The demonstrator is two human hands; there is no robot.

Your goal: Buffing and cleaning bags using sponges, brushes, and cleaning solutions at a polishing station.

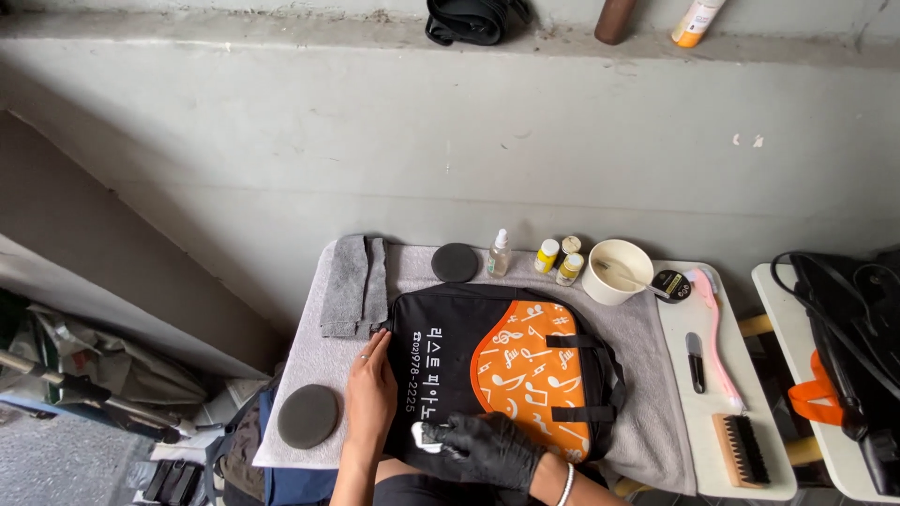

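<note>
A: Big picture first — a grey towel covers the table, and the bag lies flat on it, black with an orange panel, right in front of the person.

B: Looks soft to me — fabric, light, probably floppy if lifted by one corner. I'd say take it by the black straps near the right edge, or pin it flat as is being done.

A: Exactly that: the left hand, bare, lies open and flat on the bag's left edge, gripping nothing.

B: And the right hand, in a black glove, is curled around a small white thing at the bag's near edge — a cloth or pad, I can't tell which.

A: Smaller bits: a white cup, little bottles along the back, a brush off to the right.
</note>
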